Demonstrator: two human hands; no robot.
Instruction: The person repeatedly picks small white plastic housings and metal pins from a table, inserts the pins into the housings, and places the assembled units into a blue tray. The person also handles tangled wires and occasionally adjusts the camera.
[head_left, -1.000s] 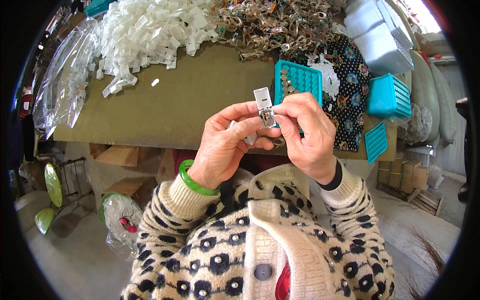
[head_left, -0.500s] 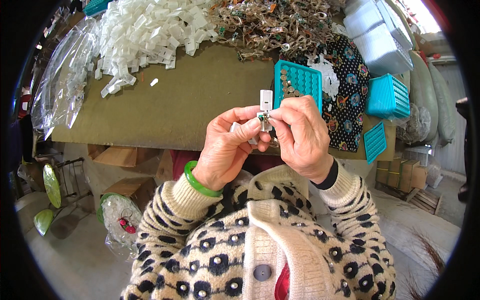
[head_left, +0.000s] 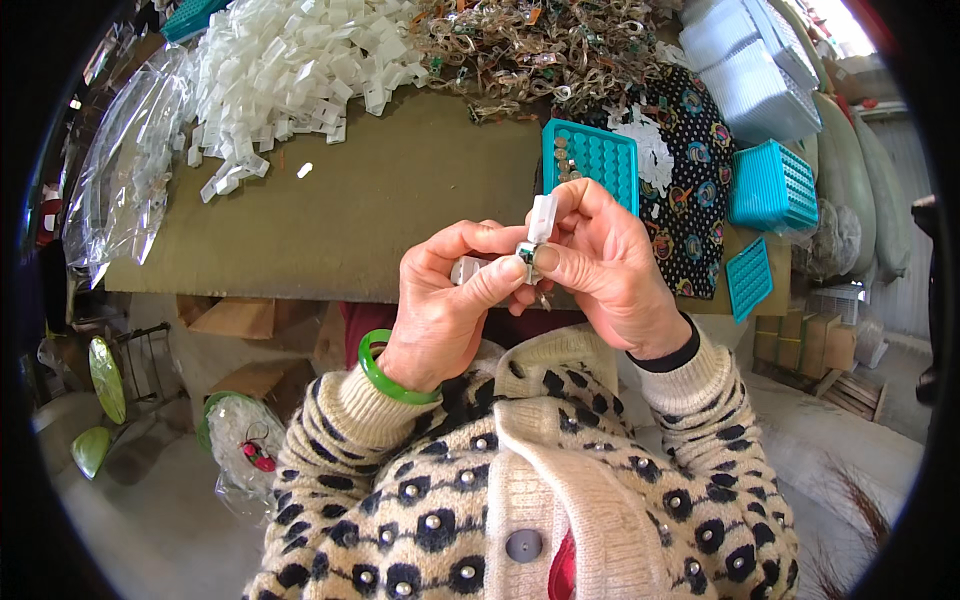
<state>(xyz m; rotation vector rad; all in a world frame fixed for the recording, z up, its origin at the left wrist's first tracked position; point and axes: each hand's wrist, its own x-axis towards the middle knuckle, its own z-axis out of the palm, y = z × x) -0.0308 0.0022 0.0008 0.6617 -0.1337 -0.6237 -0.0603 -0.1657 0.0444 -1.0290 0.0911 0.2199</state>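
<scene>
Before my body, my two hands meet over the table's near edge on a small white plastic case [head_left: 543, 218] with its lid flipped up. My left hand [head_left: 432, 300] pinches the lower part, thumb in front. Pressing on the case beside that thumb is the thumb of my right hand [head_left: 622, 285], its index finger behind the lid. A bit of green and metal shows between the two thumbs; its kind cannot be made out. A second white plastic piece [head_left: 466, 269] is tucked in my left hand's fingers. Parts of both hands' fingers are hidden.
Beyond my hands lies a teal tray [head_left: 612, 165] with coin-like round pieces. White plastic cases [head_left: 300, 70] heap at the back left, tangled strips with small parts [head_left: 540, 50] at the back middle. Stacked teal trays [head_left: 775, 190] stand right; clear plastic sheeting [head_left: 125, 165] lies left.
My right hand has turned, bringing its thumb onto the front of the case and its index finger behind the lid. The lid has tilted to the right.
</scene>
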